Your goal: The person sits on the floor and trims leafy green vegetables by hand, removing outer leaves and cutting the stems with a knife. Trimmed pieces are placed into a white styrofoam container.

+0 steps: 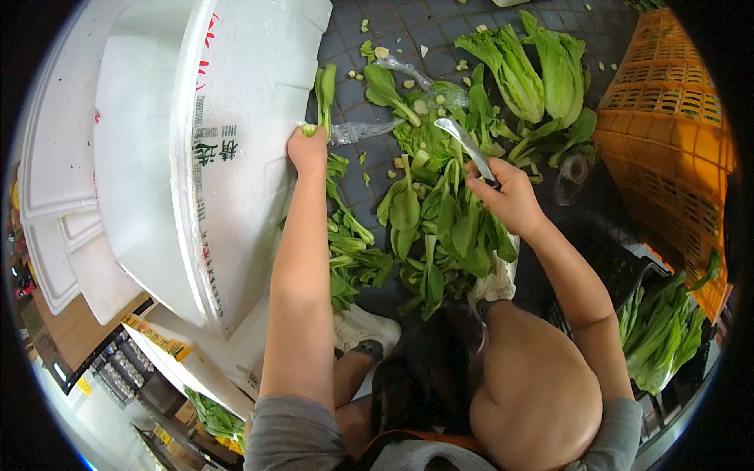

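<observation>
My left hand point(307, 150) is closed around a green leafy vegetable, its pale cut end point(308, 129) showing at the top of the fist, close against the wall of a white foam box point(265, 106). Green stalks point(326, 91) lie just beyond that fist. In my right hand point(511, 197) is a small knife point(462, 141), its blade pointing up and left over a heap of bok choy point(439, 218). More bok choy point(353, 253) lies in a pile between my left forearm and the heap. A strip of clear plastic wrap point(362, 130) stretches from beside my left hand towards the heap.
Two heads of lettuce point(554, 73) rest on the dark tiled floor point(436, 23) among scattered trimmings. An orange plastic crate point(665, 112) stands at right, with a tape roll point(574, 169) near it. Leafy greens point(662, 332) fill a dark crate by my right elbow. My shoes point(365, 329) flank the heap.
</observation>
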Motion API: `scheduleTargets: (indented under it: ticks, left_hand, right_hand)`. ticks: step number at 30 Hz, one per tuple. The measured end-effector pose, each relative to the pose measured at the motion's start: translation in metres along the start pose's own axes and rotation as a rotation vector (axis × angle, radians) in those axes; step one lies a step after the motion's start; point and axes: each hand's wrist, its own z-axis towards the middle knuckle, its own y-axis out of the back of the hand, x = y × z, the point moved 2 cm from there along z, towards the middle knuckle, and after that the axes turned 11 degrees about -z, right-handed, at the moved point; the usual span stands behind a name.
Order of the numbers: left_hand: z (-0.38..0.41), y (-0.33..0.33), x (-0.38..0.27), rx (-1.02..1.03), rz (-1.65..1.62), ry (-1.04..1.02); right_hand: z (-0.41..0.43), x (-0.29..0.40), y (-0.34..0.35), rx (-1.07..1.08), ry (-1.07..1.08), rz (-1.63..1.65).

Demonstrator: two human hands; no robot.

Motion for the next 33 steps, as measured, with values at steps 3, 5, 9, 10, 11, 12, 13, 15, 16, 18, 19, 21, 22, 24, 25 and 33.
scheduleTargets:
  ticks: [3, 5, 9, 10, 11, 12, 13, 15, 16, 18, 19, 21, 22, 24, 25, 33]
  left_hand:
    - [-0.007, 0.002, 0.011, 0.015, -0.036, -0.008]
    - [-0.027, -0.008, -0.01, -0.014, 0.021, -0.08]
    - [-0.022, -0.002, -0.003, 0.0, 0.194, -0.089]
    - [-0.021, 0.003, -0.002, -0.023, 0.182, -0.105]
    - [-0.019, 0.01, 0.002, -0.007, -0.02, 0.023]
    - [-0.025, 0.005, -0.009, 0.041, -0.239, 0.157]
    - [-0.034, 0.005, -0.022, 0.083, -0.448, 0.295]
    - [-0.054, 0.012, -0.045, 0.092, -0.563, 0.247]
    - [-0.064, 0.019, -0.054, 0.099, -0.562, 0.205]
    - [-0.087, 0.028, -0.071, 0.13, -0.496, 0.098]
    - [-0.099, 0.029, -0.082, 0.158, -0.468, 0.067]
    - [-0.123, 0.027, -0.102, 0.218, -0.415, 0.003]
    - [-0.133, 0.023, -0.104, 0.286, -0.49, 0.033]
    - [-0.154, 0.018, -0.111, 0.451, -0.625, 0.088]
    - [-0.166, 0.012, -0.116, 0.503, -0.722, 0.121]
    - [-0.177, 0.002, -0.123, 0.48, -0.614, -0.01]
  right_hand:
    - [-0.002, 0.005, 0.003, 0.065, -0.17, 0.129]
    - [-0.005, -0.001, 0.003, 0.054, -0.141, 0.096]
    - [-0.003, 0.009, -0.007, 0.087, -0.079, 0.126]
    - [-0.002, 0.011, -0.008, 0.091, -0.076, 0.131]
    - [-0.002, 0.014, -0.01, 0.096, -0.071, 0.138]
    - [-0.004, 0.009, -0.006, 0.073, -0.075, 0.139]
    - [-0.005, 0.005, -0.004, 0.056, -0.075, 0.146]
    - [-0.006, 0.003, -0.002, 0.043, -0.084, 0.156]
    - [-0.005, 0.008, -0.002, 0.049, -0.091, 0.159]
    - [-0.002, 0.013, -0.006, 0.058, -0.095, 0.209]
    - [-0.001, 0.013, -0.007, 0.057, -0.09, 0.252]
    - [0.0, 0.022, -0.007, 0.053, -0.072, 0.315]
    - [0.001, 0.032, -0.008, 0.05, -0.064, 0.332]
    - [0.004, 0.043, -0.019, 0.051, -0.015, 0.393]
    - [0.005, 0.044, -0.022, 0.043, 0.027, 0.424]
    - [0.011, 0.004, -0.011, -0.277, -0.166, 0.579]
